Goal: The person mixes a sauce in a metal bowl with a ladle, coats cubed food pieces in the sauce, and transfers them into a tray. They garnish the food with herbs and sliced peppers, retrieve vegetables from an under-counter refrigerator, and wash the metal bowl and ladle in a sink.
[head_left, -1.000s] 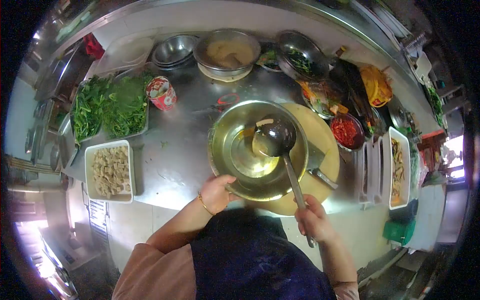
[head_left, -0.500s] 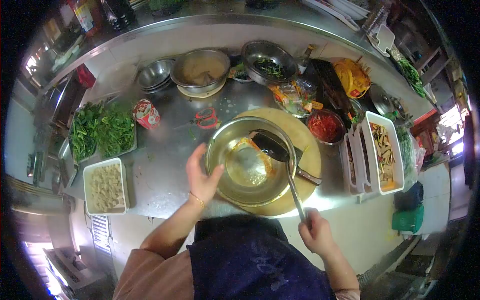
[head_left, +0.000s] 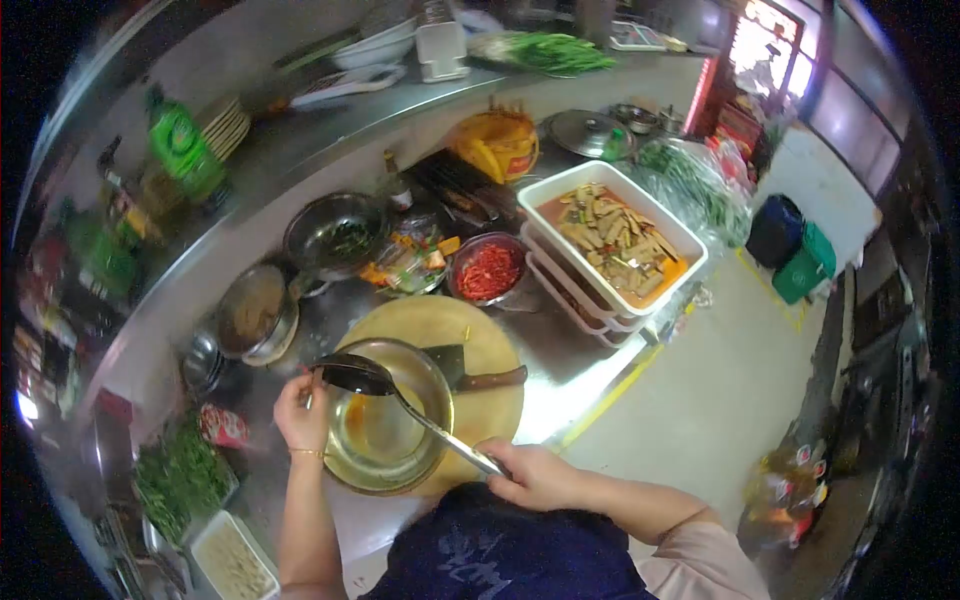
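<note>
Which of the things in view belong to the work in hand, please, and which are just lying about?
Seemingly in use:
- ladle, its handle in the right hand, the left hand at its bowl
- metal basin below
- round board under the basin

Seemingly lying about:
- cleaver
- stacked white trays
- green bottle

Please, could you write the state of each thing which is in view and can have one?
ladle: held, over the bowl's edge
bowl: uncovered, orange patch inside
cleaver: lying on the board
top tray: uncovered, filled
red food: cut up, uncovered
greens: loose, uncovered
pot lid: lying flat
left hand: at the ladle's rim
right hand: closed on ladle's handle
</note>
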`<control>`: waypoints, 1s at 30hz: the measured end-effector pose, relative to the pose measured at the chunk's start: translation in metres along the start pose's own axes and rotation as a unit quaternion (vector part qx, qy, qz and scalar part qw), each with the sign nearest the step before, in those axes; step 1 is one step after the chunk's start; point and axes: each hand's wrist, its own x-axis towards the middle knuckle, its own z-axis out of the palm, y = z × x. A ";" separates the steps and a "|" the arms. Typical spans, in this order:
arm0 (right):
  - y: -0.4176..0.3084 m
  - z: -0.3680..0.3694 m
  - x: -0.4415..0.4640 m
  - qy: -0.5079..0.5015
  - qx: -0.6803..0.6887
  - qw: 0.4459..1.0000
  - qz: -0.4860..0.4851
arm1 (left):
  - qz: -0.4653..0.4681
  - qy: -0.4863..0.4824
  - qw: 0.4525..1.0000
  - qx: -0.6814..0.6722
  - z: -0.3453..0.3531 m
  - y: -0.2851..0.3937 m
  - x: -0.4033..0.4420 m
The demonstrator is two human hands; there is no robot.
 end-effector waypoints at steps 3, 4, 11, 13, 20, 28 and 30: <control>0.025 -0.002 0.006 0.039 0.023 0.999 0.005 | -0.019 0.012 0.997 -0.074 0.008 -0.012 0.003; 0.032 -0.007 0.008 0.049 0.022 0.998 0.016 | -0.007 0.022 0.996 -0.091 0.015 -0.014 0.010; 0.068 -0.001 0.017 0.025 0.077 0.997 0.005 | 0.256 -0.026 0.926 -0.277 0.099 0.262 0.081; 0.063 -0.002 0.017 -0.003 0.092 0.996 0.005 | 0.482 -0.073 0.867 -0.101 0.147 0.317 0.095; 0.078 0.000 0.019 0.034 0.070 0.994 -0.081 | 0.493 -0.194 0.847 0.038 0.223 0.319 0.085; 0.066 -0.006 0.100 0.017 -0.257 0.948 -0.186 | 0.221 -0.160 0.962 0.024 0.088 0.168 0.118; 0.067 -0.004 0.120 0.038 -0.281 0.934 -0.216 | 0.071 -0.163 0.981 0.079 0.039 0.104 0.097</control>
